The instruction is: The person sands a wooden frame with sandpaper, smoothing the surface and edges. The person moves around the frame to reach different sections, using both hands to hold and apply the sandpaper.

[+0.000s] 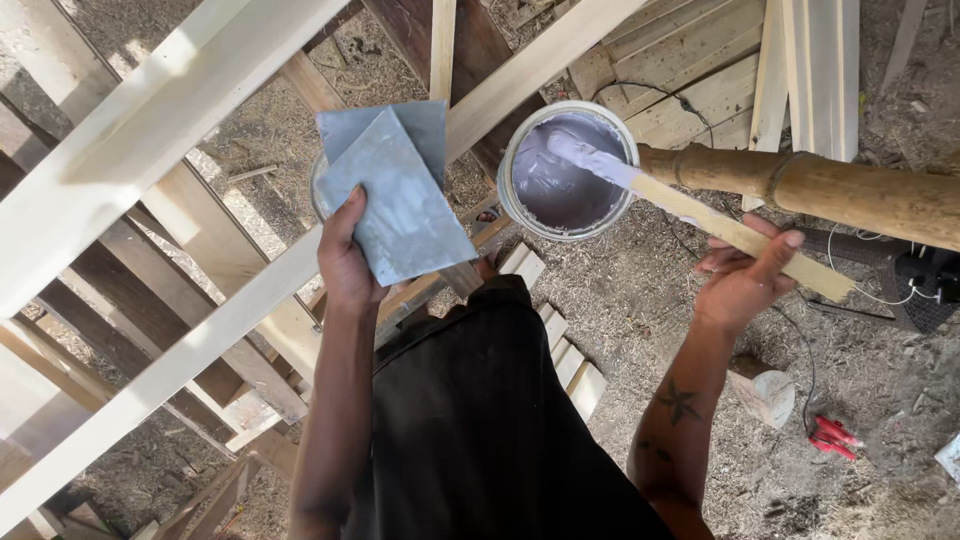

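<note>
left hand (348, 262): grip closed on two flat grey sheets (400, 190), thumb on top, held fanned at about 11 o'clock from the body, above a wooden frame
right hand (745, 275): grip closed around a flat wooden stick (735, 235), fingers wrapped over its outer end
stick: runs from the hand toward 10 o'clock, far end dipped in the tin and coated pale lilac
tin (568, 170): round, open, lid off, at 12 o'clock; holds thick grey-lilac paste, surface swirled, level looks fairly full
paste state: judged mid-stir; streaks not yet even
sheets: faces show pale smears only, no fresh thick coat that I can see; judged not yet loaded from the tin
frame timbers (150, 140): bare pale wood at 9 to 11 o'clock, no paste visible on them; filling or coating judged yet to be done
bamboo pole (850, 195): lies at 2 o'clock, just beside the tin
floor (880, 400): dirt and sawdust, red-handled tool (833, 437) at 4 o'clock, well apart from both hands
</note>
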